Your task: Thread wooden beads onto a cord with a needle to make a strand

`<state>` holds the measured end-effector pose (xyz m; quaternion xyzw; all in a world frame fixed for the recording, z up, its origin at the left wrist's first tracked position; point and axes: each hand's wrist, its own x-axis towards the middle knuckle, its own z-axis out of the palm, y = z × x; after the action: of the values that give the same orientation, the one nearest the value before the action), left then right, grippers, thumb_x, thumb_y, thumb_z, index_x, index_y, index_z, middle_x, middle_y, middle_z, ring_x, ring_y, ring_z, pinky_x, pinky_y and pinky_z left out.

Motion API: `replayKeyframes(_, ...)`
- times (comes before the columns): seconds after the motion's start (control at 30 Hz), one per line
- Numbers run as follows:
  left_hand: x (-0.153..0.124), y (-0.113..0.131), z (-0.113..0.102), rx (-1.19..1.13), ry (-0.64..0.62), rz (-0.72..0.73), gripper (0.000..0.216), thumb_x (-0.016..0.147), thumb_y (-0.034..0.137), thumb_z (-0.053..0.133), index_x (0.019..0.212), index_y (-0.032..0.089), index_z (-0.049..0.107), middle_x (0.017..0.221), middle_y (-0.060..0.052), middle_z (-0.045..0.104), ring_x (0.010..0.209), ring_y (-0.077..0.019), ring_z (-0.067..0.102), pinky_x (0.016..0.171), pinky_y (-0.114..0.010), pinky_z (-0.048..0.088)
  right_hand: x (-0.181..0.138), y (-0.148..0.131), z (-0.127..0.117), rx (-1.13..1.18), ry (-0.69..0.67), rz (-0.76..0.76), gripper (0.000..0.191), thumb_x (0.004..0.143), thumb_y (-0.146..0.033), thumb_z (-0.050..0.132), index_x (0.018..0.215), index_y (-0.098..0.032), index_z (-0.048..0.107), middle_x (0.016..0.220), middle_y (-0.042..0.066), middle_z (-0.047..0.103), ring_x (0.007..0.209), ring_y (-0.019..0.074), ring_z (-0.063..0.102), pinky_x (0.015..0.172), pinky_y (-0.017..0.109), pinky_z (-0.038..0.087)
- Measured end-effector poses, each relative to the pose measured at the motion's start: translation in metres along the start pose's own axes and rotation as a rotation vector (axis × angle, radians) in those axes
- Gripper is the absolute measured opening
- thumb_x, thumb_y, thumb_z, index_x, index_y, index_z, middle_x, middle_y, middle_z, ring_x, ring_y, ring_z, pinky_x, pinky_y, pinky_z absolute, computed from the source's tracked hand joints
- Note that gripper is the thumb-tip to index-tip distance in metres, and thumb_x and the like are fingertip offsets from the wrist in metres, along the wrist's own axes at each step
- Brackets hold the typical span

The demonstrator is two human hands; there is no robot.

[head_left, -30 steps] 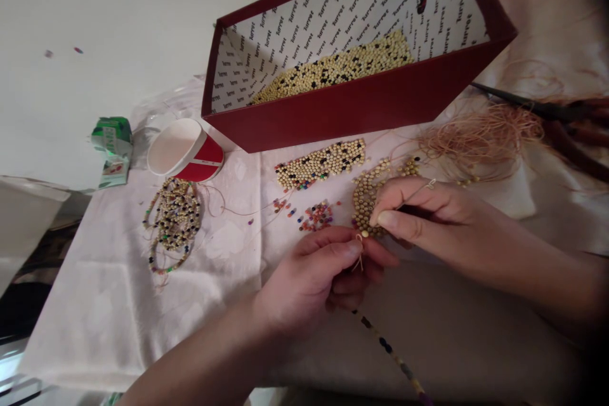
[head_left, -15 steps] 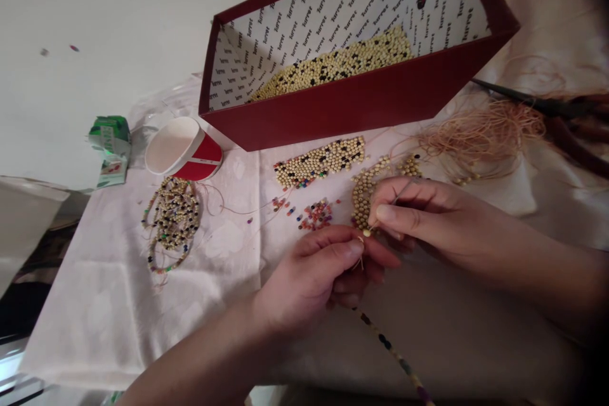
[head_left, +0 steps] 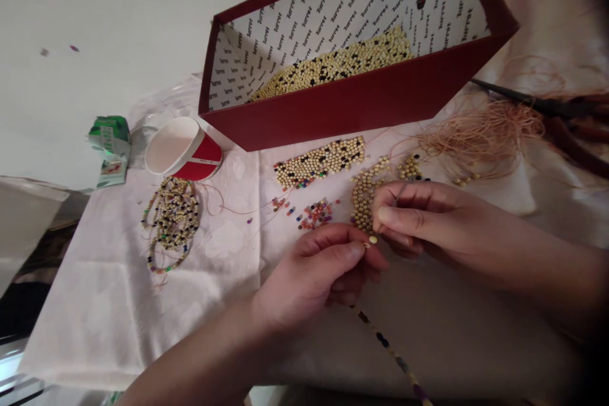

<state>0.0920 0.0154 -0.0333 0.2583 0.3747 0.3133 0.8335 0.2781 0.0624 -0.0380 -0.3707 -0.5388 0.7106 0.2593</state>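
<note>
My left hand (head_left: pixel 333 263) pinches the end of a bead string, its thread tip poking out between thumb and forefinger. From beneath that hand the beaded string (head_left: pixel 387 346), in cream, black, green and purple, hangs down to the right. Just past the left fingertips is a pale yellow bead (head_left: pixel 373 239). Close beside it, my right hand (head_left: pixel 413 219) is closed in a pinch on a thin grey needle (head_left: pixel 403 189), mostly covered by the fingers. Behind the right fingers lie loose cream beads (head_left: pixel 364 196). Small red and orange beads (head_left: pixel 316 214) are scattered left of them.
A dark red box (head_left: pixel 333 111) holding cream and black beads stands behind. Tangled thread (head_left: pixel 485 133) and scissors (head_left: pixel 533 100) lie at right. Left are a paper cup (head_left: pixel 200 158), a green packet (head_left: pixel 109 133) and coiled bead strings (head_left: pixel 174 216). More beads (head_left: pixel 318 162) lie before the box.
The pale yellow bead now sits slightly lower and further right. My right hand has shifted a little right, and the loose thread end under my left thumb shows less.
</note>
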Motion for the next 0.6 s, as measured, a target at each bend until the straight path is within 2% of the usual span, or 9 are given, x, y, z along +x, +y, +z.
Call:
replayKeyframes(0.23, 0.000, 0.002, 0.002, -0.004, 0.017, -0.016, 0.017, 0.087, 0.024, 0.058, 0.076, 0.012, 0.063, 0.062, 0.002, 0.050, 0.044, -0.0036, 0.025, 0.044, -0.021, 0.016, -0.002, -0.008, 0.001, -0.067, 0.037, 0.014, 0.037, 0.084, -0.049, 0.062, 0.063, -0.021, 0.050, 0.054, -0.005, 0.044, 0.050, 0.0099, 0.038, 0.047, 0.023, 0.032)
replayKeyframes(0.4, 0.000, 0.002, 0.001, -0.005, 0.026, -0.027, 0.016, 0.085, 0.023, 0.060, 0.076, 0.012, 0.067, 0.061, 0.001, 0.052, 0.044, -0.0033, 0.027, 0.043, -0.021, 0.016, -0.004, -0.011, -0.001, -0.232, 0.055, -0.020, 0.039, 0.084, -0.053, 0.059, 0.063, -0.022, 0.050, 0.054, -0.004, 0.043, 0.050, 0.0110, 0.039, 0.043, 0.023, 0.033)
replayKeyframes(0.6, 0.000, 0.003, 0.003, 0.007, 0.098, -0.033, 0.013, 0.077, 0.023, 0.066, 0.080, 0.013, 0.073, 0.057, 0.001, 0.053, 0.042, -0.0032, 0.030, 0.042, -0.021, 0.014, -0.006, -0.014, -0.001, -0.431, 0.099, -0.173, 0.031, 0.088, -0.040, 0.055, 0.062, -0.021, 0.055, 0.053, -0.005, 0.044, 0.048, 0.0095, 0.041, 0.043, 0.021, 0.035)
